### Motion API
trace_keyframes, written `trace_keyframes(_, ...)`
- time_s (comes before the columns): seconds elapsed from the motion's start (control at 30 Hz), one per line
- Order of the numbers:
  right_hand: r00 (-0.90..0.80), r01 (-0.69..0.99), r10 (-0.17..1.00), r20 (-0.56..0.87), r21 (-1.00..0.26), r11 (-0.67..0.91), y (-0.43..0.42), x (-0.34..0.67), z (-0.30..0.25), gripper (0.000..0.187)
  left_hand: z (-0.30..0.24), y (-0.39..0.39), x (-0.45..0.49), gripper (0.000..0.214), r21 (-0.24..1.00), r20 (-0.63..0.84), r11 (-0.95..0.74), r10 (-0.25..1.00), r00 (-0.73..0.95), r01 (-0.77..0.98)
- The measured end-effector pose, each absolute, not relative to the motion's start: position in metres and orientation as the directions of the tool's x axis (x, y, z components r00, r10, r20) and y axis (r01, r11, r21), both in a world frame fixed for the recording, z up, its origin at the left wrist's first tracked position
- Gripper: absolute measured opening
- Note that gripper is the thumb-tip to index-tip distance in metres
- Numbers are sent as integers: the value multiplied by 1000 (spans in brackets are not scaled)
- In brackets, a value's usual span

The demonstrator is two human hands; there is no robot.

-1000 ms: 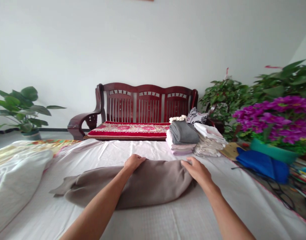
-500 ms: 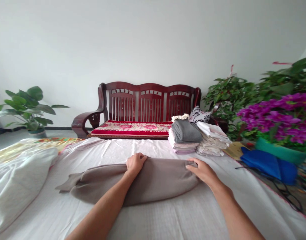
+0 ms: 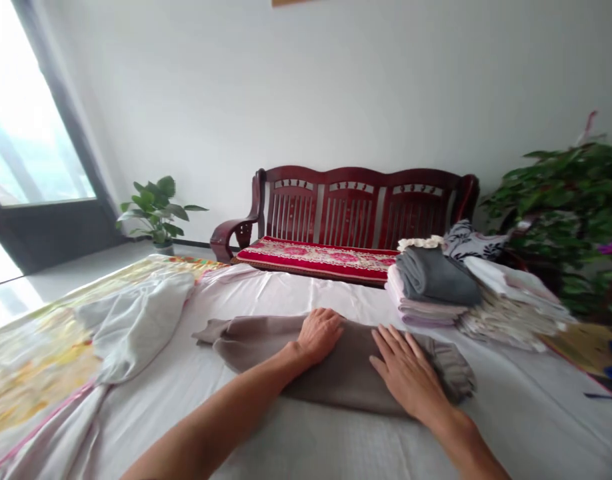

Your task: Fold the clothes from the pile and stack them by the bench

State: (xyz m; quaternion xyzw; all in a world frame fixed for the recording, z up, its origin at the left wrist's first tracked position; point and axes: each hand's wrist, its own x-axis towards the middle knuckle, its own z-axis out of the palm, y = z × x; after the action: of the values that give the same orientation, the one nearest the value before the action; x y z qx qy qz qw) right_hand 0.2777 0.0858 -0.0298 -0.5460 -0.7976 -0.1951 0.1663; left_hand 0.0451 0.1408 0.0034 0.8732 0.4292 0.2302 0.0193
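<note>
A long taupe garment point(image 3: 336, 380), folded lengthwise, lies across the white sheet in front of me. At its right end a gathered, wrinkled part point(image 3: 453, 367) lies turned over the cloth. My left hand point(image 3: 320, 333) is at the middle of the garment near its far edge, fingers bent and close together on the fabric; their tips are hidden. Flat on the right part rests my right hand point(image 3: 406, 370), palm down with its fingers apart. The narrow left end point(image 3: 211, 330) of the garment lies untouched.
Beyond the garment at right stand a folded stack topped by a dark grey piece point(image 3: 436, 277) and a stack of white cloths point(image 3: 511, 300). A crumpled pale garment point(image 3: 141, 320) lies at left. Behind are a wooden bench point(image 3: 346, 207) and potted plants point(image 3: 159, 207).
My view has swung left. My right hand has let go of the garment's right end and now lies flat on it; that end is turned over. My left hand stays near the middle.
</note>
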Motion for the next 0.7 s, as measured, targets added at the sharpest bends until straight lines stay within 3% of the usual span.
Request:
trace_keyframes(0.17, -373, 926, 806, 460, 132, 354, 90, 289, -39, 54, -2, 125, -24, 55, 153, 228, -716, 696, 680, 682)
trace_keyframes(0.33, -384, 921, 817, 431, 115, 372, 90, 290, -39, 54, -2, 127, -96, 63, 94, 51, -592, 805, 591, 800)
trace_keyframes(0.53, -357, 930, 850, 388, 67, 360, 88, 286, -36, 54, -8, 133, -122, 60, 48, 96, -528, 848, 522, 848)
trace_keyframes(0.7, -323, 902, 859, 398, -146, 407, 76, 289, -7, 45, 6, 123, -121, 57, 69, 146, -521, 849, 508, 851)
